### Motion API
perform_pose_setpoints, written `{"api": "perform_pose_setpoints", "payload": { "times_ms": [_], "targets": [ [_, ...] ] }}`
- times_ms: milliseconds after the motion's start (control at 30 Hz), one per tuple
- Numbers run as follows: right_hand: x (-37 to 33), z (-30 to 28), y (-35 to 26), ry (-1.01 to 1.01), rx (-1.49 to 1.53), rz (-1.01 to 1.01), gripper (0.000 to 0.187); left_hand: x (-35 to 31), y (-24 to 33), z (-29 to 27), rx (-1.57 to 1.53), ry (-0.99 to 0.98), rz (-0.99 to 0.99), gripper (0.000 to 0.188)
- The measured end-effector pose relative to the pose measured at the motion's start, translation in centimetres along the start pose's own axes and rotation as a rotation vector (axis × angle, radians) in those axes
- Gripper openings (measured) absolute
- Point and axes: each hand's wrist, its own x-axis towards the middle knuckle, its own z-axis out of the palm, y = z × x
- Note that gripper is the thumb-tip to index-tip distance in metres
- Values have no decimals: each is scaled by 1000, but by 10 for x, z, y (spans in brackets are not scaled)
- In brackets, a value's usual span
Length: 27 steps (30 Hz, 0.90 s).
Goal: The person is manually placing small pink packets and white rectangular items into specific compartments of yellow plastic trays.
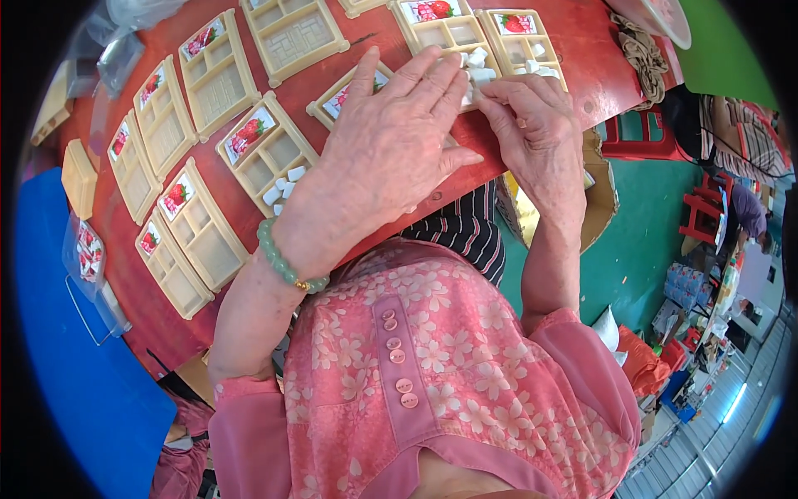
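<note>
My left hand [397, 125] lies palm down with fingers stretched out, its fingertips beside the white pieces [478, 60] in a cream compartment tray [432, 35]. It partly covers another cream tray [326, 106]. At that same white-filled tray, my right hand [532, 125] has thumb and fingers pinched together at the near end; what lies between them is hidden. Next to it on the right, a cream tray [504, 50] also carries small white pieces [540, 68]. Left of my left wrist, a tray [262, 150] with a strawberry picture card holds several white pieces [284, 190].
Several more cream trays [218, 87] with strawberry cards lie across the red table [366, 241]. A clear box [87, 249] of red and white pieces sits left. At right are a bowl [665, 18], a crumpled cloth [640, 58], an open cardboard box [600, 204] and red stools [640, 150].
</note>
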Motion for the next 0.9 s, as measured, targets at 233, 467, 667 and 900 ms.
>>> {"api": "perform_pose_setpoints", "payload": {
  "times_ms": [233,467,667,900],
  "targets": [
    [1,3,1,25,-60,-6,13,5,1,2,5,-70,-76,75],
    [-1,4,0,72,-58,12,14,13,-2,1,-36,-30,-69,78],
    [-4,-8,10,70,-16,38,14,18,-1,4,29,-119,-54,77],
    [13,-22,62,133,-115,147,15,22,1,6,-22,-75,3,75]
  ]
}}
